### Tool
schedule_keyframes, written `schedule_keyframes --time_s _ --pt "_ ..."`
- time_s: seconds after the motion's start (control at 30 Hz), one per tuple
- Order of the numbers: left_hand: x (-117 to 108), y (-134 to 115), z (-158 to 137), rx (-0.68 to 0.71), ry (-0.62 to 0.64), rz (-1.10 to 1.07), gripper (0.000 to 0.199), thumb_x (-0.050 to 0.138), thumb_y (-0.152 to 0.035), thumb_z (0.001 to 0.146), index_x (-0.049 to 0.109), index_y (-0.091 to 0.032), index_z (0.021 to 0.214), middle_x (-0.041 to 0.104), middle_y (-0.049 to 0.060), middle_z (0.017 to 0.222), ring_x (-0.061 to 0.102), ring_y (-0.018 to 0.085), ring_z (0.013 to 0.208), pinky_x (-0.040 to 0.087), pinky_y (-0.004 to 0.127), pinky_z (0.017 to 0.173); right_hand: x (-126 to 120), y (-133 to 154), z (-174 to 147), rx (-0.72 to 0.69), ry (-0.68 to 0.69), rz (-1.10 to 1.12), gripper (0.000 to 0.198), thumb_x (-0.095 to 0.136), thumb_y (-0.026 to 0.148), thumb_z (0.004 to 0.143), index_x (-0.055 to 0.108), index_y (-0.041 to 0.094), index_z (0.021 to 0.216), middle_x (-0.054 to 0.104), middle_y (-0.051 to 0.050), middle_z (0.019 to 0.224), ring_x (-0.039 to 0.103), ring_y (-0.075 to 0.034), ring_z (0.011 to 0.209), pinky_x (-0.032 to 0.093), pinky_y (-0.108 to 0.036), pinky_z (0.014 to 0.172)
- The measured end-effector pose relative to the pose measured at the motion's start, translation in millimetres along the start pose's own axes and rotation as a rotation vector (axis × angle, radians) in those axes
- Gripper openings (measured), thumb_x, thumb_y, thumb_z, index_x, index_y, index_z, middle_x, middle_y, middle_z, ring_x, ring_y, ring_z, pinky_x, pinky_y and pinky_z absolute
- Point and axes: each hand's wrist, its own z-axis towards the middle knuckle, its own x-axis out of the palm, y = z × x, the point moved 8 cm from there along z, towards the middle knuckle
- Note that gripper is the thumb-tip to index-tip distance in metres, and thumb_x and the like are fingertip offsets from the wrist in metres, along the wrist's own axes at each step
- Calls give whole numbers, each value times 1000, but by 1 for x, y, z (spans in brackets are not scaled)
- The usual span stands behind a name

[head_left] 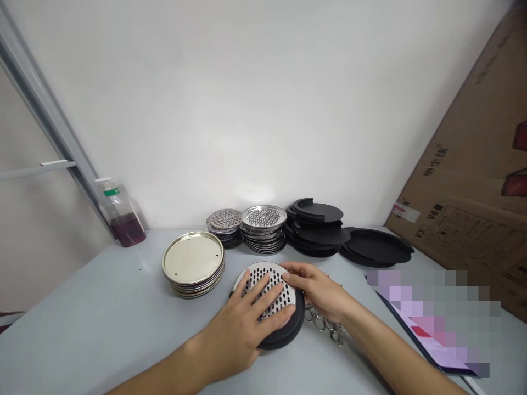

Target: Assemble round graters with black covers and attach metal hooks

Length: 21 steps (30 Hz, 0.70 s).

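Observation:
A round metal disc (267, 273) with rows of slots, like a grater plate, sits in a round black base (284, 336) at the front middle of the table. Across its top lies my left hand (247, 329), fingers spread and pressed down flat; its thumb is hidden. My right hand (319, 288) holds the far right edge of the disc between thumb and fingers, though the fingertips beneath are partly hidden. Under and beside my right wrist lies a cluster of small metal rings (325, 323). Left of my hands stands a stack of pale gold round lids (192, 258).
Toward the wall stand patterned metal discs (225, 219), rimmed perforated discs (263, 218) and stacked black round parts (319, 230). Black trays (376, 247) lie farther right. A bottle of dark red liquid (127, 227) stands at left. A tablet-like screen (428, 323) and a cardboard box (465, 192) are at right.

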Motion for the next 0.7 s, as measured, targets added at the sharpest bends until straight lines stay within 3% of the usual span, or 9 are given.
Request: schedule_keyframes --time_s 0.1,0.17,0.27,0.47,0.6,0.7 --pt "-2 3 0 -3 -18 -34 94 74 -13 72 29 -29 152 29 10 161 17 39 149 13 70 116 3 2 -1 -6 9 23 40 73 40 79 69 22 114 72 -5 100 64 -19 81 43 -24 57" --pt "-6 8 -1 -36 -43 -102 91 79 -43 75 31 -31 152 24 10 162 17 41 148 13 72 115 5 4 -3 -12 10 31 40 73 40 79 68 22 116 72 -5 103 65 -19 84 45 -24 58" --pt "-11 21 -3 -142 -96 -171 107 71 -77 64 30 -34 152 8 10 165 9 48 147 13 76 111 7 4 -4 -11 -6 38 40 71 38 80 68 24 118 72 -5 105 65 -21 88 46 -24 59" --pt "1 35 -4 -270 -84 -209 120 72 -82 55 22 -39 154 -14 9 165 -2 51 146 17 77 109 7 3 -3 -20 13 40 43 71 37 83 64 29 125 70 -4 108 63 -16 83 42 -20 53" --pt "7 36 -2 -267 -48 -203 119 70 -84 53 27 -35 153 -9 12 165 -2 51 146 12 75 111 8 2 -1 -16 18 21 42 71 36 83 65 28 124 69 -4 107 59 -13 73 33 -16 44" --pt "4 32 -1 -256 -55 -197 117 71 -82 57 29 -32 153 -5 13 165 -2 49 147 11 73 113 10 1 -1 -6 24 32 41 72 36 82 65 27 122 68 -4 107 59 -12 73 34 -17 45"
